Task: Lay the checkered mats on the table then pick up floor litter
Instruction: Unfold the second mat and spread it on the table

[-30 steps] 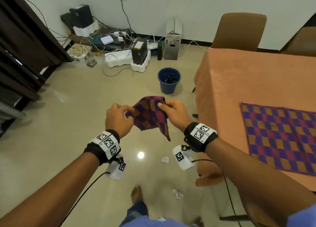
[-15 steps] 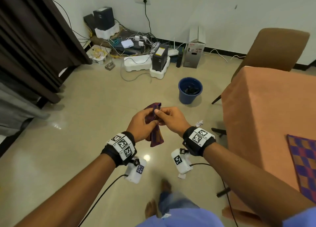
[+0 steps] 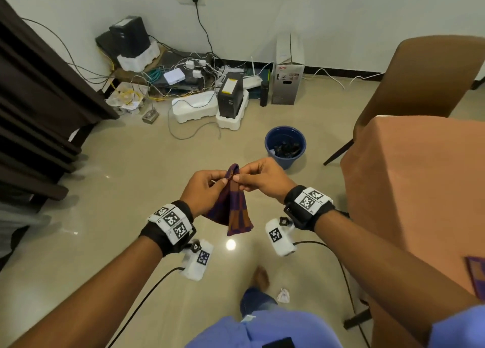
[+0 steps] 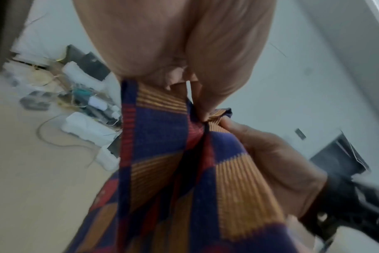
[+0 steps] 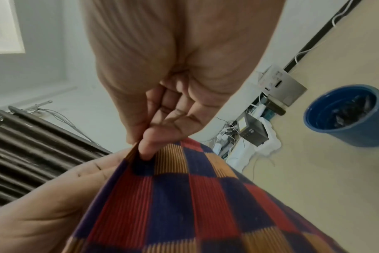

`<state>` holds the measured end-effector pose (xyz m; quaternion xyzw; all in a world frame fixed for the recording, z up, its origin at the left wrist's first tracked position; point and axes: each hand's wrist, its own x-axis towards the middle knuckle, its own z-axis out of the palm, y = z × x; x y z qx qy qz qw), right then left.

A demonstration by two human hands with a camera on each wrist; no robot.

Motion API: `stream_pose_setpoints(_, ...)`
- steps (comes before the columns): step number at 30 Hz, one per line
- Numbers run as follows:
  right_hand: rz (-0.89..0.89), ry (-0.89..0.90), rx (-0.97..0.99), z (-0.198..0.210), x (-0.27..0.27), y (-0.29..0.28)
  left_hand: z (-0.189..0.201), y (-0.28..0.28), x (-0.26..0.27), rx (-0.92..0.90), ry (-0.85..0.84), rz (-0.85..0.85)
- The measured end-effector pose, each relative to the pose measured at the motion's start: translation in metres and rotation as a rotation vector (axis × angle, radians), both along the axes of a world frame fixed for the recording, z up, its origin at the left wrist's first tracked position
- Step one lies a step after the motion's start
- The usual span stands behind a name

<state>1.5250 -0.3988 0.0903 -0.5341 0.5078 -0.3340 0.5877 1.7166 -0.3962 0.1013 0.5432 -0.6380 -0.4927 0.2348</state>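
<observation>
A folded checkered mat in purple, red and orange hangs in the air over the floor. My left hand and my right hand both pinch its top edge, close together. The wrist views show the same mat pinched between thumb and fingers. Another checkered mat lies on the orange-clothed table at the right edge. A crumpled white paper scrap lies on the floor by my foot.
A blue bin stands on the floor ahead. A brown chair stands at the table's far end. Boxes, foam trays and tangled cables crowd the wall. Dark curtains hang at the left.
My hands have come together, so the spread mat now hangs bunched from one pinched edge. My view has turned left, and the laid mat has slid almost out of sight.
</observation>
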Motion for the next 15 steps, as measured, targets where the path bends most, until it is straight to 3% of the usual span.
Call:
stream_pose_setpoints(4,-0.05,0.213,-0.135,0.011,-0.059,-0.045,0.007,-0.058,-0.028,-0.34,-0.463,-0.239)
stream_pose_setpoints(6,-0.11,0.34,-0.187,0.016,-0.094,-0.059,0.018,-0.086,-0.045,-0.412,-0.573,-0.319)
stream_pose_setpoints(10,-0.154,0.636,-0.326,0.021,-0.16,-0.067,0.04,-0.141,-0.091,-0.477,-0.549,-0.352)
stream_pose_setpoints(15,-0.194,0.758,-0.256,0.004,-0.237,-0.06,0.053,-0.197,-0.176,-0.466,-0.391,-0.432)
